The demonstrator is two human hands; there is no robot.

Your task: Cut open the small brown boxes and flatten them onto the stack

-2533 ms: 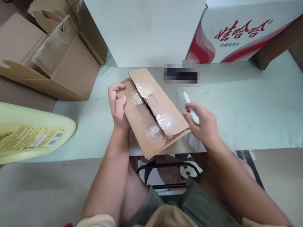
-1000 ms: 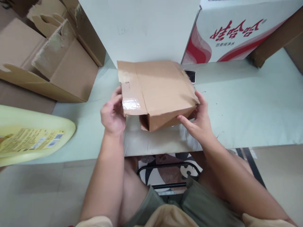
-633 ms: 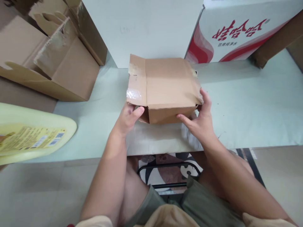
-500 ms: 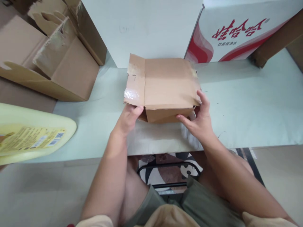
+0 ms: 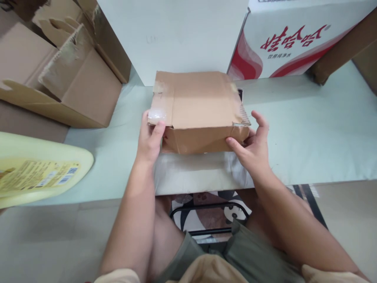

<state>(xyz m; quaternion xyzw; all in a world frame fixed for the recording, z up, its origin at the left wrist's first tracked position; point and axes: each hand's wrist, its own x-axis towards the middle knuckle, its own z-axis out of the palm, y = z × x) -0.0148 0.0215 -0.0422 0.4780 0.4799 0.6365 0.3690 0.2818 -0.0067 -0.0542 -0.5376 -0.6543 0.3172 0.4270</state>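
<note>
A: Nearest first?
B: My lap, then a dark stool frame [image 5: 206,207] under the table edge.

A: Hands?
B: My left hand [image 5: 149,138] clamps the left front corner of the cardboard box [image 5: 200,103]: thumb on top of the taped flap, fingers down the side. My right hand [image 5: 252,146] takes the right front corner between thumb and index, other fingers spread loose. Both are gripping the box.

A: Where's the box?
B: Flat on the pale green table [image 5: 309,129], near the front edge, its front over a white sheet [image 5: 191,173]. Top flaps folded down, clear tape on the left one.

A: Around it?
B: A yellow labelled bottle [image 5: 38,169] lies well off left. A torn open carton [image 5: 70,78] sits far left. Behind, touching or not I can't tell, is a plain white box [image 5: 176,35], with a red-and-white printed carton [image 5: 294,35] to its right.
</note>
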